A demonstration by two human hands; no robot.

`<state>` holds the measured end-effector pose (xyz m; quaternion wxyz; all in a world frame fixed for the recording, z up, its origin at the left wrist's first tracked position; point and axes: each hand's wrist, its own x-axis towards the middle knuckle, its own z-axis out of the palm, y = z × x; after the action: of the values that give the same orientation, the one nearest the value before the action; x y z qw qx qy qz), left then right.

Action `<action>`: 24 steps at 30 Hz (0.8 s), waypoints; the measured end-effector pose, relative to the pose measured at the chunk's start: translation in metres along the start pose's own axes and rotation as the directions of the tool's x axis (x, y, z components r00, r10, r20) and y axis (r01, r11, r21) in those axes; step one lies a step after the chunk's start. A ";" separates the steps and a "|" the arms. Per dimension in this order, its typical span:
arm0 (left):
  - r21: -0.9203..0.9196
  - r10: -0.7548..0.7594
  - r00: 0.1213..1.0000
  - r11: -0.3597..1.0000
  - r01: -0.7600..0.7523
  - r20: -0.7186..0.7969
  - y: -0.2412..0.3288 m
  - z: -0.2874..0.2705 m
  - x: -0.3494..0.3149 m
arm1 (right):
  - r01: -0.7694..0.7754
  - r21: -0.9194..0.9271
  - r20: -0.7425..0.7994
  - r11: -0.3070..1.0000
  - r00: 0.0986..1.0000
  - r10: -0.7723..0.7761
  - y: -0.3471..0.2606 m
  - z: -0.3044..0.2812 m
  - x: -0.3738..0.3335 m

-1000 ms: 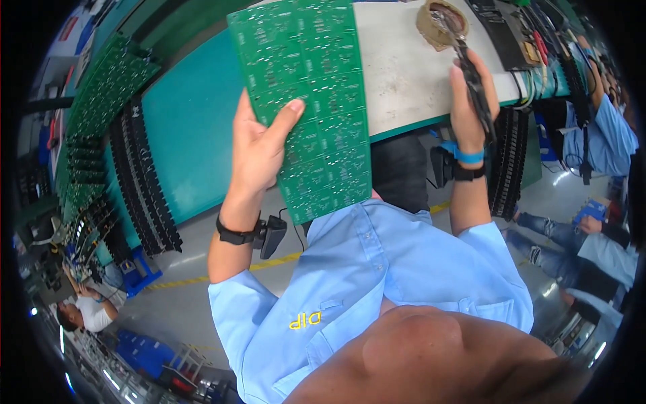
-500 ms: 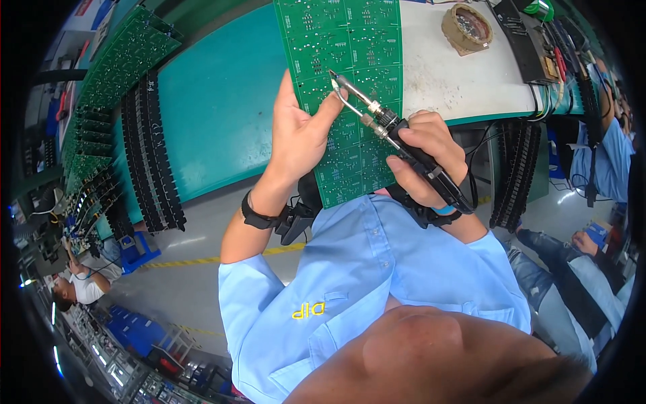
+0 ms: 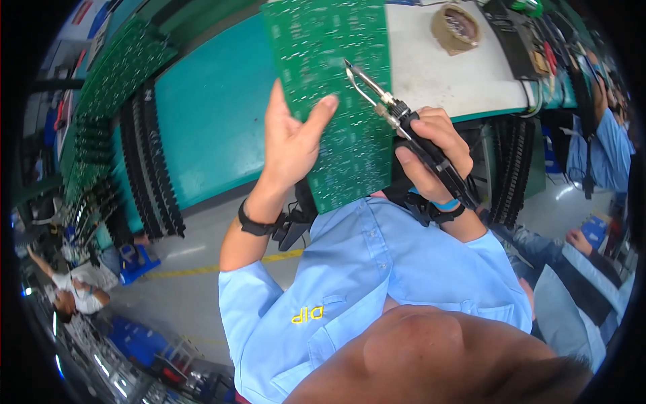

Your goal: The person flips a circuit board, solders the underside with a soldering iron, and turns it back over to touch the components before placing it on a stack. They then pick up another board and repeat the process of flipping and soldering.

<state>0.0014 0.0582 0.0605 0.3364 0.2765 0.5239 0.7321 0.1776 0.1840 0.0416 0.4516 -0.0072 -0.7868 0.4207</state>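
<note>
Factory floor, grey with a yellow line (image 3: 202,269); teal table (image 3: 208,121) with a white mat (image 3: 451,81) carrying a brown tape roll (image 3: 456,28). Racks of green boards (image 3: 108,101) along the left, black slotted racks (image 3: 151,168) below. Blue crates (image 3: 138,259) near the floor, labels too blurred to tell. Left hand (image 3: 289,145), grip clasped on the green circuit board (image 3: 336,94) held upright. Right hand (image 3: 431,158), grip clenched round black tweezer-tipped tool (image 3: 404,128), prongs (image 3: 356,74) touching the board

A tape roll (image 3: 456,28) lies on the white-topped bench (image 3: 437,74) beside racked green boards (image 3: 108,94).
</note>
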 end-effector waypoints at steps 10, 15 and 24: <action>0.131 -0.046 0.998 0.990 0.053 -0.052 0.020 -0.008 -0.004 | -0.413 -0.166 -0.487 0.896 0.824 0.289 0.066 -0.061 0.014; 0.270 -0.017 1.000 0.963 0.010 0.025 0.070 -0.012 0.011 | -0.318 -0.028 -0.466 0.948 0.843 0.269 0.064 -0.052 0.009; 0.741 -0.045 0.748 -0.107 -0.663 0.662 0.118 0.020 0.023 | -0.241 0.327 -0.438 0.914 0.818 0.372 0.055 -0.029 0.008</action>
<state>-0.0220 0.0612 0.1802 -0.0362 0.7223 0.6833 0.0999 0.1739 0.2419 0.0173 0.5594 -0.1829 -0.5728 0.5706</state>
